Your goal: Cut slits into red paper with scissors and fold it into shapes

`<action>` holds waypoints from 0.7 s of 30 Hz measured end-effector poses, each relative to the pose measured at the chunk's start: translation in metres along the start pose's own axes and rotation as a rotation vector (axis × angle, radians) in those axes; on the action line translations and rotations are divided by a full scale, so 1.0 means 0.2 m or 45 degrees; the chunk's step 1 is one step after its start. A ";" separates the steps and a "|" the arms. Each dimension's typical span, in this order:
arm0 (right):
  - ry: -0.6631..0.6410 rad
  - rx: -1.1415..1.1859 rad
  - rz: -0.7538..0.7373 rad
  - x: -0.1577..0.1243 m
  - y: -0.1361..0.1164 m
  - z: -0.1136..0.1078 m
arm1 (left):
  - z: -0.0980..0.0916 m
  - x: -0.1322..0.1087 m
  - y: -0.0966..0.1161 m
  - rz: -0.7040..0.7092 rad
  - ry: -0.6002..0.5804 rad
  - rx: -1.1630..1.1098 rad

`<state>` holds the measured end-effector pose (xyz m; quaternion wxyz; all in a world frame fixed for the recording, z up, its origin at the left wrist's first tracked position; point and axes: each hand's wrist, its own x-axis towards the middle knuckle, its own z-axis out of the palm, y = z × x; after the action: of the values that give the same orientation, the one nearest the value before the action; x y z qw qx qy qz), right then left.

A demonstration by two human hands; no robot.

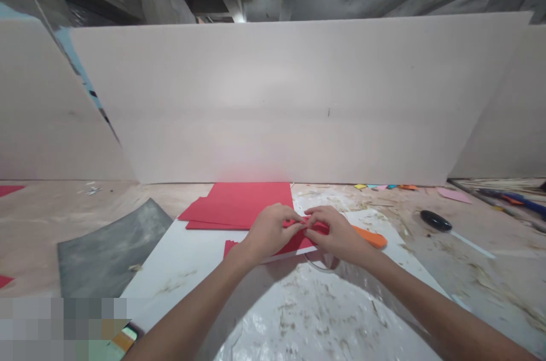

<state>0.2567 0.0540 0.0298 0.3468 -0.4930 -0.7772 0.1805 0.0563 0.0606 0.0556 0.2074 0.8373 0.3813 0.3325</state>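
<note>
My left hand [272, 231] and my right hand [333, 236] meet over a folded-looking red sheet of paper [298, 243] with a white lower edge. Thumb and forefinger of each hand are pinched together on the red paper, close to one another. Behind my left hand lies a stack of red paper sheets [243, 204], slightly fanned at its left side. An orange flat object [372, 237], partly covered by my right hand, pokes out to the right. Below the right hand shows a pale curved band [318, 266]; what it belongs to is hidden.
A white board [281, 315] with scuffs lies beneath the work. To its left rests a dark grey sheet [113, 253]. On the right are a tool with a black handle [435, 221], a pink slip [454, 195] and several tools. A tall white panel [290, 99] stands behind.
</note>
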 end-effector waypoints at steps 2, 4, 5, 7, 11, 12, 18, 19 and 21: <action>0.009 0.006 -0.011 0.00 0.01 0.00 | -0.01 0.00 0.01 0.045 -0.045 0.029; 0.025 0.010 -0.035 -0.01 0.02 0.01 | -0.01 -0.01 0.02 0.089 -0.067 0.086; 0.030 0.012 -0.034 -0.01 0.02 0.02 | 0.00 -0.01 0.02 0.116 -0.074 0.127; 0.039 0.030 0.002 -0.01 0.02 0.02 | 0.00 -0.01 0.03 0.173 -0.072 0.231; 0.056 0.058 0.090 -0.01 -0.01 0.02 | 0.02 -0.01 0.02 0.241 -0.026 0.424; 0.061 0.052 0.095 -0.01 -0.01 0.01 | 0.03 -0.01 0.01 0.245 -0.011 0.440; 0.107 0.013 0.077 -0.03 -0.03 0.01 | 0.04 0.01 -0.01 0.200 0.098 0.371; 0.113 0.005 0.063 -0.03 -0.03 0.01 | 0.04 0.01 -0.01 0.193 0.102 0.367; 0.122 -0.010 0.034 -0.03 -0.04 0.01 | 0.04 0.01 -0.01 0.191 0.100 0.373</action>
<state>0.2518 0.0447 0.0304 0.3794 -0.5126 -0.7538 0.1583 0.0611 0.0623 0.0490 0.0426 0.8710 0.3699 0.3204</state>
